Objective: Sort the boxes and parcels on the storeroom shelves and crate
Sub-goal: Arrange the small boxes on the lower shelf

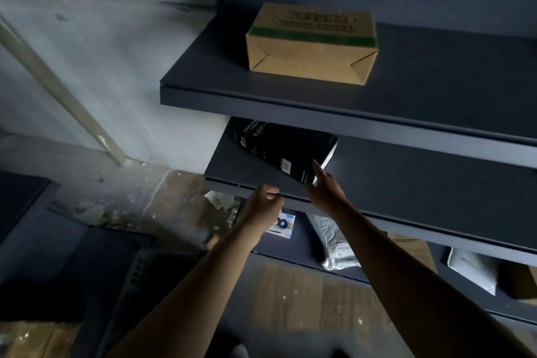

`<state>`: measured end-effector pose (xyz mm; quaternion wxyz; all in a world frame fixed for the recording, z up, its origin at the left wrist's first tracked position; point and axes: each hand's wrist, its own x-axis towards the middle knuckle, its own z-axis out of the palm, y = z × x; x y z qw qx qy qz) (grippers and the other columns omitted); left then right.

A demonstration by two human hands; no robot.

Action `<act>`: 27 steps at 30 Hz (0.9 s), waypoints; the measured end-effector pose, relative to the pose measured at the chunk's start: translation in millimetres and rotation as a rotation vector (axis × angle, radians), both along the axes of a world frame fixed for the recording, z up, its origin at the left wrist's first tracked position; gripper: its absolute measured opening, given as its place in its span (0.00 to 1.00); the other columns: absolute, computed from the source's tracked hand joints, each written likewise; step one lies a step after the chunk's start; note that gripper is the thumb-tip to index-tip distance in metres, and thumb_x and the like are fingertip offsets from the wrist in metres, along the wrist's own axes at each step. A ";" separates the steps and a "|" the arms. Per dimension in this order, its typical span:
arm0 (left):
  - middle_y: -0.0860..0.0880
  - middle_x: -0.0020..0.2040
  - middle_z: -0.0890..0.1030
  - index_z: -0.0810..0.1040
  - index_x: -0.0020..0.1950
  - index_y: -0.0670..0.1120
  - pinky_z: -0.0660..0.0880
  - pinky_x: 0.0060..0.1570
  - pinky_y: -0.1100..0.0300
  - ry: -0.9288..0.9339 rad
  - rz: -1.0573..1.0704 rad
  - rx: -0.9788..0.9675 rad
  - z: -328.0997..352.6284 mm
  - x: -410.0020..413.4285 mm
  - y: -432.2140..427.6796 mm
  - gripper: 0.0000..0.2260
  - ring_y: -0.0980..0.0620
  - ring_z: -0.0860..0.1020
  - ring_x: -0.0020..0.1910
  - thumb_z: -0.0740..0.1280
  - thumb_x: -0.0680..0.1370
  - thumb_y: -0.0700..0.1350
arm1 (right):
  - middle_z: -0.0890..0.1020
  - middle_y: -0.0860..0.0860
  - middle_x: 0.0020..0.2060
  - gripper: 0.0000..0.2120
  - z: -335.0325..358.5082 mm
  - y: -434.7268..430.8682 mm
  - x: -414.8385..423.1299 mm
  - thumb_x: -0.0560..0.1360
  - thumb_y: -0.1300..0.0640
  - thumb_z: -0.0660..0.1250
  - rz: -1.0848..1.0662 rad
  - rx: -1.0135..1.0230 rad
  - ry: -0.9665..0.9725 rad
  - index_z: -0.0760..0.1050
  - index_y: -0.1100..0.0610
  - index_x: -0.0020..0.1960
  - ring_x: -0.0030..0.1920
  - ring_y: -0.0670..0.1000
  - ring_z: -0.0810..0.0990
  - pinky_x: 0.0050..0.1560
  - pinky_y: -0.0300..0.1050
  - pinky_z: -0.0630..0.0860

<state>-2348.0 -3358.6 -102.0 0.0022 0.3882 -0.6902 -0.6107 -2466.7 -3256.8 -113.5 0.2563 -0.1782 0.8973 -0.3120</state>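
On the middle shelf [406, 186], close to its front left corner, a black box [279, 148] lies skewed, one corner jutting toward the front edge. It probably sits that way because it is being nudged into line rather than lifted. The right hand [325, 192] reaches in from below with its fingers [317, 168] stretched out nearly straight, the tips touching the box's nearest corner. This is a push or a steadying touch, not a grip. The left hand [266, 203] hovers just before the shelf's front edge with its fingers curled into a loose fist, holding nothing that shows; whether it brushes the edge is hard to tell.

A cardboard box [311, 43] with a green band stands square on the top shelf [203, 78], set back from the front edge and likely already sorted. Below, on the lower shelf [290, 259], a grey mailer [334, 244], a small white-and-blue box [284, 225] and a pale parcel [470, 270] lie apart — seemingly awaiting their turn.
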 end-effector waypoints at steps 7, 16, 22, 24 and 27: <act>0.44 0.47 0.74 0.72 0.43 0.48 0.77 0.42 0.57 -0.056 0.056 0.025 -13.6 -17.4 -53.6 0.07 0.48 0.73 0.45 0.61 0.81 0.44 | 0.76 0.56 0.66 0.20 -2.8 -31.4 42.0 0.80 0.57 0.59 0.082 0.082 0.042 0.70 0.51 0.72 0.63 0.56 0.77 0.57 0.42 0.71; 0.42 0.64 0.72 0.64 0.70 0.41 0.74 0.60 0.47 -0.136 0.060 0.091 -51.7 -41.7 -83.2 0.26 0.43 0.74 0.59 0.68 0.78 0.51 | 0.67 0.59 0.67 0.22 -17.4 -34.4 11.4 0.78 0.55 0.62 -0.240 0.066 0.213 0.65 0.53 0.72 0.66 0.61 0.68 0.63 0.55 0.69; 0.44 0.61 0.76 0.69 0.58 0.47 0.75 0.53 0.48 -0.035 0.151 0.375 -71.9 -28.0 -81.9 0.20 0.45 0.76 0.57 0.71 0.72 0.53 | 0.75 0.61 0.60 0.20 -38.5 -27.8 5.3 0.79 0.48 0.59 -0.204 0.117 0.021 0.70 0.59 0.66 0.56 0.61 0.76 0.49 0.47 0.70; 0.45 0.59 0.77 0.69 0.58 0.47 0.77 0.51 0.48 -0.055 0.121 0.375 -74.7 -17.6 -79.9 0.26 0.45 0.77 0.56 0.74 0.68 0.57 | 0.78 0.60 0.57 0.20 -38.8 -18.0 12.5 0.80 0.45 0.59 -0.203 0.117 -0.019 0.71 0.59 0.63 0.55 0.61 0.77 0.46 0.45 0.68; 0.47 0.56 0.77 0.70 0.61 0.47 0.74 0.42 0.55 -0.066 0.067 0.418 -74.7 6.5 -73.5 0.23 0.49 0.78 0.51 0.74 0.72 0.53 | 0.80 0.58 0.52 0.19 -30.9 -5.8 23.8 0.80 0.45 0.60 -0.235 0.080 -0.066 0.72 0.60 0.59 0.50 0.58 0.78 0.45 0.45 0.69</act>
